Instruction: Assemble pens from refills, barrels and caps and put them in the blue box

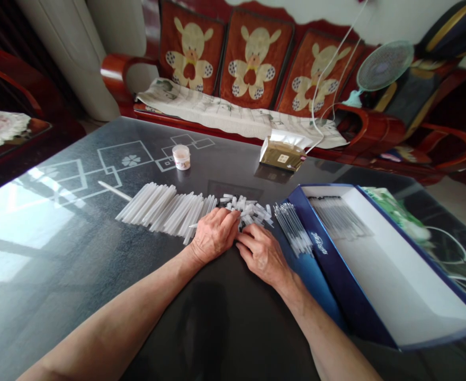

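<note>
My left hand (216,233) is closed around a thin whitish pen barrel (193,226), whose end pokes out to the left of the hand. My right hand (262,251) is beside it with fingers bent and pinched together near the left fingertips; what they hold is hidden. Just beyond both hands lies a loose heap of small white and black pen caps (252,209). A row of translucent white pen barrels (165,209) is spread left of my left hand. Right of my right hand lies a bundle of slim pen refills (294,227).
An open blue box (376,280) with a white inside holds more finished-looking pens (338,214). A lone pen barrel (114,189) lies far left. Further back on the dark table stand a small round tub (181,157) and a tissue box (283,153). A green packet (400,214) lies behind the blue box.
</note>
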Demonstrator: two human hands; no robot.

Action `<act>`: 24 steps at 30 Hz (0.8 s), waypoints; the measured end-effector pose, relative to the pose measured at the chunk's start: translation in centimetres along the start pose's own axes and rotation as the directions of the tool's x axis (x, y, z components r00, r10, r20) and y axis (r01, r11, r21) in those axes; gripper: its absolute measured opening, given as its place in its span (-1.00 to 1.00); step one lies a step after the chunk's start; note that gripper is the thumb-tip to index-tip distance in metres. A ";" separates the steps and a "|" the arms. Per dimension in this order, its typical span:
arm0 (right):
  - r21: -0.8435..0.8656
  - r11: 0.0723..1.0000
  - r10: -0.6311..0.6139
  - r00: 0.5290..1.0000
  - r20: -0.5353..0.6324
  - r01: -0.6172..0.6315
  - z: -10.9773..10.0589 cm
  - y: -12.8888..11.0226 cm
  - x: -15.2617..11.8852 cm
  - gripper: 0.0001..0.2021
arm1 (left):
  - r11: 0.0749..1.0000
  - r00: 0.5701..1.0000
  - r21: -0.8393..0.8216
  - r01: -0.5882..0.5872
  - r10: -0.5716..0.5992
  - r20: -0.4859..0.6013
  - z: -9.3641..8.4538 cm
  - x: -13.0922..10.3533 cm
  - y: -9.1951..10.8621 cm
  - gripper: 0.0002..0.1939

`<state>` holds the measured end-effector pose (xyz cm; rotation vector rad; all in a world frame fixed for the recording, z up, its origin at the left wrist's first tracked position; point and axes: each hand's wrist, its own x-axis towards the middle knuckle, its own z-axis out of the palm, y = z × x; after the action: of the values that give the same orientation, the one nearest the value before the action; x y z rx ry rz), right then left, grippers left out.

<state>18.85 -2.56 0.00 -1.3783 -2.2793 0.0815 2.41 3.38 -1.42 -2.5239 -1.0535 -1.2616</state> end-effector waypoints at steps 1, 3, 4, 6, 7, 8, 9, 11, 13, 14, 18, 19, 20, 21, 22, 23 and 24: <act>-0.011 1.000 -0.018 1.000 0.011 0.018 0.1 -0.1 0.1 -0.84 | 1.000 1.000 -0.001 0.001 -0.001 0.000 0.0 0.0 0.0 -0.84; 0.006 0.999 -0.033 0.999 0.004 0.033 0.1 -0.2 0.3 -0.87 | 1.000 1.000 -0.004 0.000 0.000 0.001 0.0 0.0 0.0 -0.84; 0.046 0.999 -0.025 0.999 -0.022 0.026 0.1 -0.2 0.3 -0.87 | 1.000 1.000 -0.006 0.000 0.000 0.000 0.0 0.0 0.0 -0.84; 0.182 0.983 0.043 0.993 -0.111 -0.022 0.0 -0.2 0.4 -0.90 | 1.000 1.000 -0.012 -0.002 0.002 -0.001 -0.1 0.0 0.0 -0.84; 0.266 0.962 0.110 0.982 -0.157 -0.065 -0.1 -0.1 0.5 -0.91 | 1.000 1.000 -0.015 -0.003 0.003 -0.001 -0.1 0.0 0.0 -0.84; 0.353 0.928 0.195 0.962 -0.189 -0.119 -0.2 0.0 0.5 -0.93 | 1.000 1.000 -0.017 -0.005 0.005 0.000 -0.1 0.0 0.0 -0.83; 0.442 0.880 0.288 0.936 -0.201 -0.176 -0.2 0.2 0.5 -0.94 | 1.000 1.000 -0.018 -0.007 0.007 0.002 -0.1 0.0 0.0 -0.83; 0.614 0.743 0.457 0.873 -0.171 -0.268 -0.2 0.6 0.4 -0.89 | 1.000 1.000 -0.019 -0.014 0.014 0.009 0.0 0.0 0.1 -0.83; 0.759 0.577 0.559 0.823 -0.096 -0.303 0.0 0.9 0.4 -0.80 | 0.999 1.000 -0.025 -0.020 0.021 0.018 0.0 -0.1 0.2 -0.82; 0.813 0.498 0.587 0.808 -0.059 -0.302 0.2 1.0 0.4 -0.77 | 0.999 0.999 -0.030 -0.025 0.025 0.023 0.0 -0.1 0.2 -0.81; 0.908 0.299 0.628 0.777 0.044 -0.293 0.9 1.3 0.5 -0.77 | 0.997 0.998 -0.056 -0.043 0.046 0.049 0.0 -0.1 0.4 -0.80; 0.911 0.292 0.630 0.775 0.046 -0.291 1.1 1.3 0.5 -0.76 | 0.997 0.997 -0.060 -0.049 0.053 0.056 -0.1 -0.2 0.4 -0.80; 0.908 0.301 0.629 0.776 0.039 -0.290 1.1 1.3 0.5 -0.76 | 0.997 0.996 -0.063 -0.055 0.059 0.063 -0.1 -0.2 0.4 -0.80; 0.901 0.322 0.627 0.778 0.027 -0.291 1.2 1.3 0.5 -0.77 | 0.996 0.995 -0.064 -0.060 0.064 0.070 -0.1 -0.2 0.4 -0.79; 0.890 0.350 0.624 0.781 0.012 -0.293 1.2 1.3 0.5 -0.77 | 0.996 0.995 -0.064 -0.064 0.069 0.077 -0.1 -0.2 0.4 -0.79; 0.876 0.379 0.622 0.783 -0.003 -0.297 1.2 1.2 0.5 -0.78 | 0.996 0.994 -0.063 -0.067 0.072 0.083 -0.1 -0.2 0.5 -0.79; 0.863 0.404 0.620 0.784 -0.015 -0.302 1.2 1.2 0.5 -0.78 | 0.996 0.993 -0.064 -0.069 0.074 0.087 -0.1 -0.2 0.5 -0.79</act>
<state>19.13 -1.29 -1.24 -1.2732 -1.1464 0.9290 2.58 2.88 -1.41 -2.6606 -0.9463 -1.1896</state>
